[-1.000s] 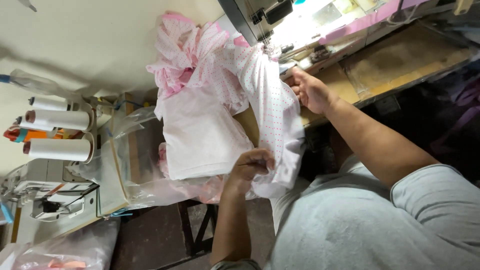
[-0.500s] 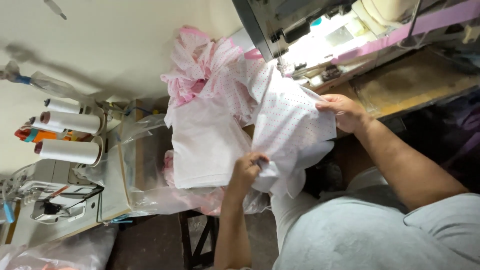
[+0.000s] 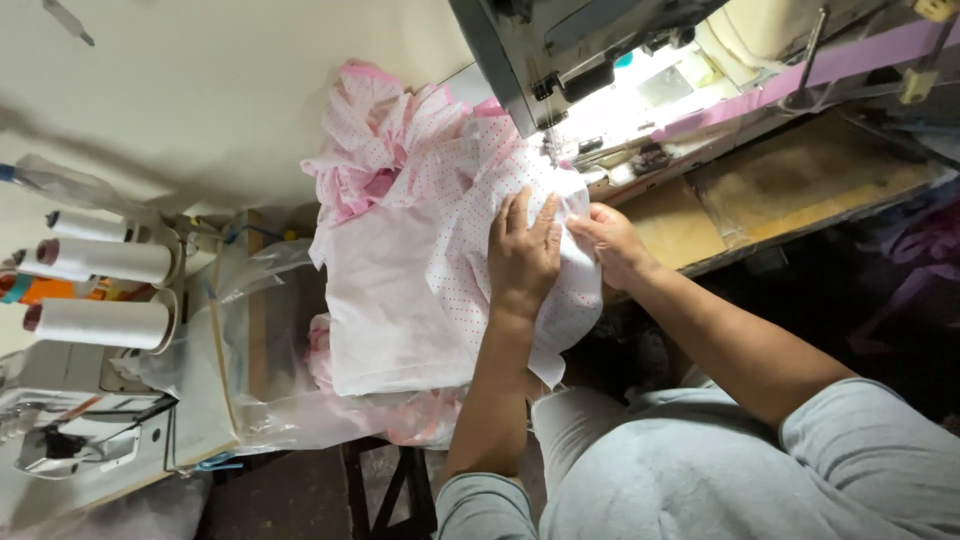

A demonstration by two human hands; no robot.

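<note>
- Left hand [image 3: 524, 252]: laid flat, palm down, fingers spread and extended, pressing on the white dotted fabric [image 3: 470, 260]; it grips nothing, only bears down on the cloth
- Right hand [image 3: 612, 243]: just beside the left hand, touching the same fabric at its edge nearest the machine; fingers curled onto the cloth, though whether they pinch it cannot be told
- White dotted fabric: a pale piece with small pink dots, spread over the near edge of the worktable [image 3: 800, 185] and hanging down toward the person's lap; its upper end reaches the lit needle area
- Sewing machine [image 3: 560, 50]: grey head at the top of the view, with a bright lamp lighting the bed beneath it, directly above both hands
- Pink ruffled bundle [image 3: 375, 140]: gathered pink-and-white cloth heaped to the left of the machine, touching the dotted fabric
- Clear plastic bag [image 3: 250, 330]: crumpled sheet below and left of the fabric pile, with more pink cloth showing through it
- Thread cones [image 3: 100, 290]: three white spools lying at the far left, well apart from the hands
- Second machine [image 3: 80, 440]: pale body at the lower left corner, below the thread cones
</note>
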